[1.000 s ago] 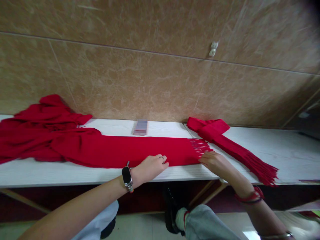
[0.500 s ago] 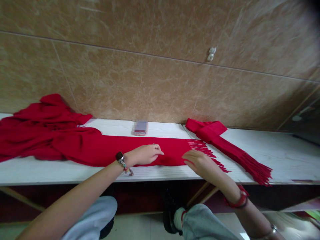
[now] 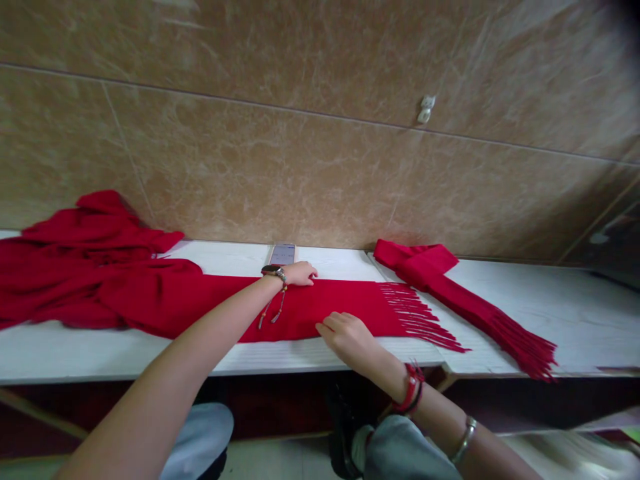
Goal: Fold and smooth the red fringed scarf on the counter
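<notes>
A long red scarf [image 3: 370,307] lies spread flat along the white bench, its fringe fanned toward the right. My left hand [image 3: 299,274] is at the scarf's far edge, fingers bent and closed on the cloth there. Across from it, my right hand [image 3: 347,337] is at the near edge with its fingers curled together on the cloth; its fingertips are partly hidden. Leftward the scarf runs into a crumpled heap of red cloth [image 3: 65,273]. A second red scarf [image 3: 460,300], folded narrow and crossed over itself, lies to the right.
Behind my left hand, a phone [image 3: 283,253] lies on the white bench [image 3: 100,353] by the brown tiled wall [image 3: 280,167]. A small white hook [image 3: 426,109] is fixed to the wall. My knees and shoes are below the bench's front edge.
My left hand has moved away from me to the scarf's far edge. My right hand has shifted left, away from the fringe, to the near edge. The scarf still lies flat.
</notes>
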The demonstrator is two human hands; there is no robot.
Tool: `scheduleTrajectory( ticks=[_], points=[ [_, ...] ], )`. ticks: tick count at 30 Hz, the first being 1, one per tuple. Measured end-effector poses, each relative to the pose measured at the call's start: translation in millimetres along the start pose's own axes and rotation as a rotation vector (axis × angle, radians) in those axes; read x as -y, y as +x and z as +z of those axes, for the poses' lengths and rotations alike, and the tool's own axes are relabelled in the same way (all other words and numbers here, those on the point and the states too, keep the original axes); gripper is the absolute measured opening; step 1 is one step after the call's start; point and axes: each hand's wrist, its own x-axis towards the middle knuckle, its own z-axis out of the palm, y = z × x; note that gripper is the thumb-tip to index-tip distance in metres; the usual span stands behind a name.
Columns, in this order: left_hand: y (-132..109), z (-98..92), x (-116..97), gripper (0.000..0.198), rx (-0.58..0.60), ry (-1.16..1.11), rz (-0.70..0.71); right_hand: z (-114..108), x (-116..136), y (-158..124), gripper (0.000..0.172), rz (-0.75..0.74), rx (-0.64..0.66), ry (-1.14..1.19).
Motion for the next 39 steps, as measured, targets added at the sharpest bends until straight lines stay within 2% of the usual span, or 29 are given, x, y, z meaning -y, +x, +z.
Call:
scheduleTrajectory(
  ticks=[4,8,15,22,33,39],
  points=[
    [22.9,-0.1,0.0,0.031,0.045,-0.048,-0.004,5.6,8.9,9.3,0.008,0.004,0.009,-0.046],
    [32.2,1.8,2.3,0.032,0.088,-0.103,-0.015,4.2,11.7,9.7,0.01,-0.005,-0.007,-0.038],
    [31.0,6.3,9.6,0.025,0.082,-0.178,-0.037,3.5,12.2,9.0,0.011,-0.025,-0.076,-0.051],
    [29.0,2.8,5.6,0.023,0.068,-0.187,-0.055,7.7,12.2,9.7,0.01,-0.03,-0.092,-0.058],
    [26.9,4.7,16.1,0.021,0.035,-0.261,-0.017,6.7,12.1,9.2,0.014,-0.032,-0.104,-0.049],
    [29.7,-14.6,17.3,0.024,0.034,-0.358,-0.003,-1.5,6.3,6.0,0.015,0.016,-0.188,-0.079]
  ],
)
